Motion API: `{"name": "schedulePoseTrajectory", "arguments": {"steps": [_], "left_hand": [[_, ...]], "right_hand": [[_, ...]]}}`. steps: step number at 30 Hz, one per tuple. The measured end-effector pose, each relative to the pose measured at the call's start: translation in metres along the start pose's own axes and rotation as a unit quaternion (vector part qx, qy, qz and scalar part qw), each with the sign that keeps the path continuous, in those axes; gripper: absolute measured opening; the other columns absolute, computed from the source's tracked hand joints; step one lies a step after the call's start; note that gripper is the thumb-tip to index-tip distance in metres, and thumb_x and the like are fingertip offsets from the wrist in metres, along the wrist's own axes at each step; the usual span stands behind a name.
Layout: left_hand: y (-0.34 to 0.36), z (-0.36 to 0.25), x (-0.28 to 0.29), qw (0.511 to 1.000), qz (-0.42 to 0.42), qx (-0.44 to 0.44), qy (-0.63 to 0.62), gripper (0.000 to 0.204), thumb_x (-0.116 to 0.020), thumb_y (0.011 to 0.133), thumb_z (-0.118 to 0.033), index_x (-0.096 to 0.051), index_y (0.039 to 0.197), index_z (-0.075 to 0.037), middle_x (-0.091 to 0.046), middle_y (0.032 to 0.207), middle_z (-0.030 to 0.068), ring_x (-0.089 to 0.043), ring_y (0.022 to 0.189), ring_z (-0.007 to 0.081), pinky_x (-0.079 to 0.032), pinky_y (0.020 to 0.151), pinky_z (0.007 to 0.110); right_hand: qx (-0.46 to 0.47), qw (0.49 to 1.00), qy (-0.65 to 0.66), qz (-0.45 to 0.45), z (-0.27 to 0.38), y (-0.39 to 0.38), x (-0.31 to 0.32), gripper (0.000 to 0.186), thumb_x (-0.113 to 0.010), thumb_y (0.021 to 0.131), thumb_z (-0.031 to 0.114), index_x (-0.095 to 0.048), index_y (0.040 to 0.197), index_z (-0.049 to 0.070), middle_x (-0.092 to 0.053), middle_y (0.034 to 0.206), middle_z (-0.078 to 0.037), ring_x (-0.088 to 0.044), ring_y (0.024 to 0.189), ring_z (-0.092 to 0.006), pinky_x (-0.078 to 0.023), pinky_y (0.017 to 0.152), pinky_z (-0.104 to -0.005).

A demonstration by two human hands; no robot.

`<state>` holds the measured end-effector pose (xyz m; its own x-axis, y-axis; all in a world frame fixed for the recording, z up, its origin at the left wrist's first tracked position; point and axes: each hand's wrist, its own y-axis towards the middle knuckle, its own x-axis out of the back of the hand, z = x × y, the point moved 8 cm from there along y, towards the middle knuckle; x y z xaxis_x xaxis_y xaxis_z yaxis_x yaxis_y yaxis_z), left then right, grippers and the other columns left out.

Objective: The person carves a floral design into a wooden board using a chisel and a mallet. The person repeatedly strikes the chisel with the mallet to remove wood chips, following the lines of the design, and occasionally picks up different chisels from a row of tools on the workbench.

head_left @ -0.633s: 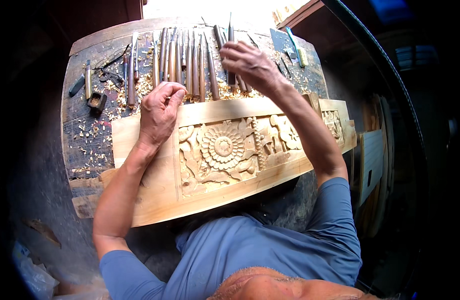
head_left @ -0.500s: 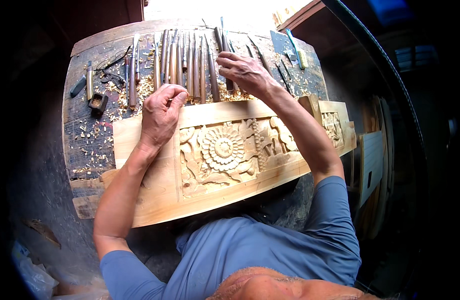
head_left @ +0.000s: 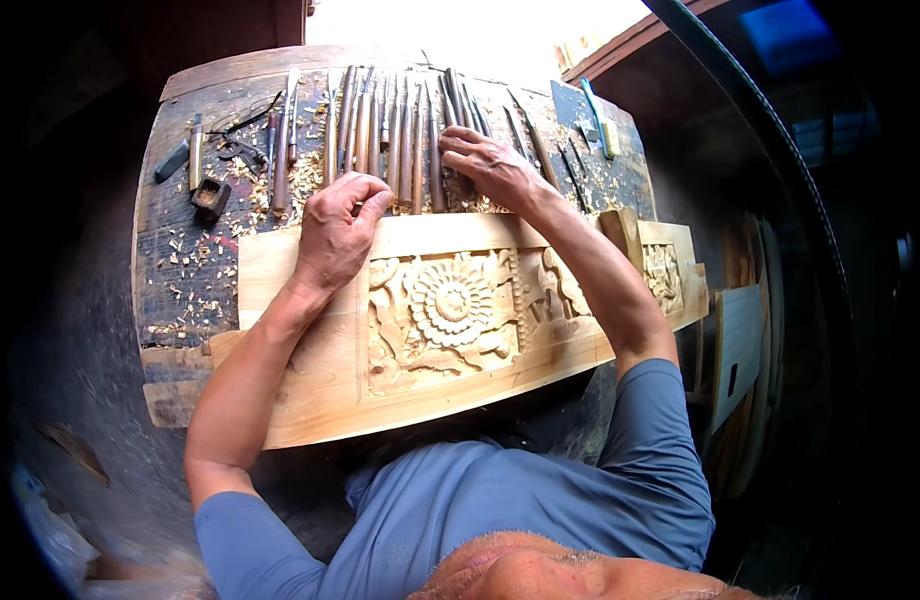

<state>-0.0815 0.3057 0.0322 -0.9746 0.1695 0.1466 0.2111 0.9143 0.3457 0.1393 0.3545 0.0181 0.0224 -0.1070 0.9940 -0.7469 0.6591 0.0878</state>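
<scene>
My left hand [head_left: 342, 222] is curled, thumb against the index finger, over the upper edge of a carved wooden panel [head_left: 315, 390]; whatever it holds is hidden. Beyond that edge, my right hand [head_left: 488, 168] lies over a row of carving chisels. Its bent fingers close on a dark-handled chisel [head_left: 454, 92], and the palm hides the handle's lower part. Left of it, more chisels [head_left: 408, 150] lie side by side, handles toward me. On the panel, a round flower relief [head_left: 451, 302] sits among carved leaves, and my right forearm crosses above it.
The worn workbench [head_left: 175, 270] is scattered with wood shavings [head_left: 305, 175]. At its left are a small dark block with a hollow [head_left: 211, 198] and a brush-like tool [head_left: 195, 150]. A bristle brush [head_left: 607, 132] lies far right. A wooden block [head_left: 623, 236] stands against the panel.
The view has shifted slightly, moving the bench lower in the picture. A chisel tip that stuck up beyond my right hand now lies lower, among the others. My left hand keeps its place.
</scene>
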Motion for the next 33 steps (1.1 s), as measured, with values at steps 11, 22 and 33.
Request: {"name": "schedulePoseTrajectory", "arguments": {"steps": [11, 22, 33], "left_hand": [[-0.004, 0.008, 0.003, 0.999, -0.019, -0.006, -0.029, 0.014, -0.07, 0.099, -0.011, -0.074, 0.094, 0.002, -0.072, 0.084, 0.012, -0.069, 0.074, 0.0212, -0.054, 0.069, 0.035], [0.002, -0.006, -0.004, 0.998, -0.018, -0.04, 0.033, 0.014, -0.07, 0.099, -0.012, -0.075, 0.093, 0.0, -0.073, 0.084, 0.0106, -0.071, 0.074, 0.0196, -0.054, 0.068, 0.034], [-0.003, 0.008, -0.01, 0.997, 0.014, -0.038, 0.066, 0.022, -0.069, 0.099, -0.019, -0.076, 0.091, 0.0, -0.074, 0.083, 0.0118, -0.071, 0.071, 0.025, -0.056, 0.068, 0.039]], "right_hand": [[0.015, 0.985, -0.165, 0.05, 0.038, 0.057, -0.01, 0.005, -0.071, 0.094, 0.009, -0.069, 0.097, 0.007, -0.065, 0.099, -0.004, -0.069, 0.096, -0.018, -0.062, 0.081, -0.0341], [0.05, 0.973, -0.176, 0.144, 0.018, 0.033, -0.037, 0.024, -0.07, 0.098, 0.011, -0.067, 0.121, 0.003, -0.064, 0.138, -0.013, -0.064, 0.127, -0.0268, -0.056, 0.108, -0.0382], [-0.144, 0.841, 0.342, -0.393, 0.037, 0.073, 0.135, 0.013, -0.065, 0.105, 0.01, -0.064, 0.117, 0.004, -0.08, 0.092, -0.01, -0.08, 0.083, -0.0181, -0.063, 0.067, -0.0293]]}}
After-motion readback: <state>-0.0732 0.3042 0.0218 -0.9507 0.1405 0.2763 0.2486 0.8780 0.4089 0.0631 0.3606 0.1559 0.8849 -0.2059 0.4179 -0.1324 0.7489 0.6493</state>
